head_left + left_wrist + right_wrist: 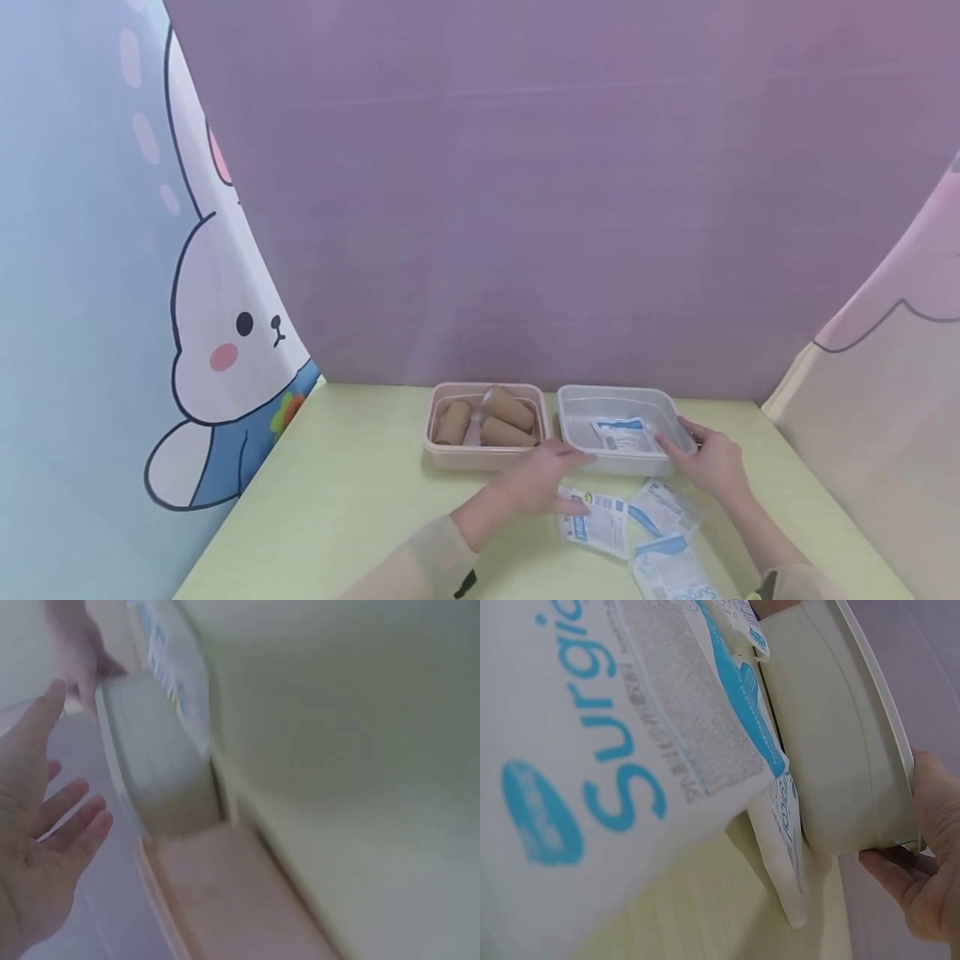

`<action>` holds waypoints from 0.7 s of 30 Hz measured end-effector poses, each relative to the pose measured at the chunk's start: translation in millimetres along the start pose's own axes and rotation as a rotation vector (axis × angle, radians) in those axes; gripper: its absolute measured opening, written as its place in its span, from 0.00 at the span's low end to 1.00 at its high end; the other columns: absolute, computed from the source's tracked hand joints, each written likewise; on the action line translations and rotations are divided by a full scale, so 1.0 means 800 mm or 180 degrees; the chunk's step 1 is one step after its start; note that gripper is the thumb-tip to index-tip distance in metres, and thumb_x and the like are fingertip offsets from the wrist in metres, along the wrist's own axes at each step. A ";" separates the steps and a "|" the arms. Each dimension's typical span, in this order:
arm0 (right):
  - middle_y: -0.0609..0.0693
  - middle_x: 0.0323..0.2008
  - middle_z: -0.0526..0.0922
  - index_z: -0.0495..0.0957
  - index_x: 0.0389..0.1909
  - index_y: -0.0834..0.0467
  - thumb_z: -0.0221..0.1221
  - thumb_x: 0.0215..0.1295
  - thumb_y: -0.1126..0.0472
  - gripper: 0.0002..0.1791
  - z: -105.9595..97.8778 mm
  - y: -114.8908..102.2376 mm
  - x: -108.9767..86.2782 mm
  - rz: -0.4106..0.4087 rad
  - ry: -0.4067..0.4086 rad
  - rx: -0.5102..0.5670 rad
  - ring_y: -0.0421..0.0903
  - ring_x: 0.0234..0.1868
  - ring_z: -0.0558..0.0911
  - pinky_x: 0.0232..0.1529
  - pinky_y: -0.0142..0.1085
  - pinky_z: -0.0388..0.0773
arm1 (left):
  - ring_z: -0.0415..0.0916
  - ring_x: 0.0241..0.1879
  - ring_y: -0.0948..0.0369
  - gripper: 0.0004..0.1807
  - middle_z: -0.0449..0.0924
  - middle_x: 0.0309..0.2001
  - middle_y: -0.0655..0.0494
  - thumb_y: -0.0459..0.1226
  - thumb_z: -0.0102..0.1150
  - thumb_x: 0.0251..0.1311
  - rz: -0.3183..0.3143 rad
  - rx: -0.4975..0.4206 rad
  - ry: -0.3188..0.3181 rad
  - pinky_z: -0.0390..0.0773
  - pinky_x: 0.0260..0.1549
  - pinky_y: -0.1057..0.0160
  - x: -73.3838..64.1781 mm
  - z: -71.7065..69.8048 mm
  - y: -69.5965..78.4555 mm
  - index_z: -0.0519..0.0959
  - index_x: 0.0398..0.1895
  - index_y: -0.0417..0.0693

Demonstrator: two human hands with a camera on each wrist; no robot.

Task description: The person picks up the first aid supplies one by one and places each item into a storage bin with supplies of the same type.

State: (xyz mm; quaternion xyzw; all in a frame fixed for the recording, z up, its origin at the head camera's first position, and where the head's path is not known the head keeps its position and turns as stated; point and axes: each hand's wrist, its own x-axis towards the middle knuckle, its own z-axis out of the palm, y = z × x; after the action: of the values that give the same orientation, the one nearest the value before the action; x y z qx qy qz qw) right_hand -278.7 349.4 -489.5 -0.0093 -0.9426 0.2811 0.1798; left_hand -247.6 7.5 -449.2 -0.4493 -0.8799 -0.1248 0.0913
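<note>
Pinching one white tray (622, 463) are right fingers (894, 879); left fingers (86, 837) spread near three loose packets (603, 527).

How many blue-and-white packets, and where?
4 visible: first packet in the white tray; on the table, second packet by the left hand, third packet right of it, fourth packet nearest the camera. More could be hidden underneath.
</note>
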 end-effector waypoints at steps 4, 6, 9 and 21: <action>0.74 0.56 0.84 0.78 0.68 0.68 0.70 0.66 0.37 0.43 -0.002 0.001 -0.001 -0.0026 -0.0040 -0.0015 0.53 0.37 0.82 0.28 0.34 0.72 | 0.79 0.68 0.61 0.40 0.81 0.69 0.58 0.60 0.72 0.62 0.0217 0.0080 -0.0196 0.79 0.66 0.69 0.005 0.018 0.016 0.76 0.74 0.55; 0.74 0.55 0.84 0.78 0.68 0.68 0.71 0.65 0.37 0.43 -0.003 0.001 -0.001 -0.0043 -0.0051 -0.0023 0.53 0.37 0.84 0.28 0.34 0.74 | 0.78 0.68 0.62 0.40 0.81 0.69 0.59 0.61 0.72 0.62 0.0231 0.0109 -0.0342 0.79 0.66 0.69 0.008 0.026 0.022 0.76 0.74 0.56; 0.75 0.52 0.86 0.77 0.68 0.68 0.72 0.64 0.38 0.44 -0.004 0.001 -0.001 -0.0098 -0.0073 -0.0026 0.52 0.36 0.85 0.28 0.34 0.75 | 0.78 0.66 0.65 0.38 0.82 0.67 0.61 0.61 0.72 0.62 0.0219 0.0197 -0.0490 0.78 0.66 0.70 0.013 0.036 0.028 0.77 0.73 0.59; 0.75 0.53 0.85 0.78 0.66 0.70 0.73 0.63 0.39 0.44 -0.004 0.003 0.000 -0.0203 -0.0038 -0.0070 0.54 0.38 0.87 0.32 0.39 0.81 | 0.77 0.64 0.67 0.39 0.80 0.67 0.67 0.64 0.72 0.59 -0.0038 0.0403 -0.0643 0.80 0.60 0.71 0.027 0.061 0.035 0.76 0.73 0.67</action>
State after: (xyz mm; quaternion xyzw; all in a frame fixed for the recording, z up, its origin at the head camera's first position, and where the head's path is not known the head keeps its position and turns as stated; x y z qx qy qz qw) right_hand -277.8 353.2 -488.5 0.0205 -0.9465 0.2650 0.1829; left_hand -239.8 54.7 -486.3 -0.4478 -0.8933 -0.0236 0.0297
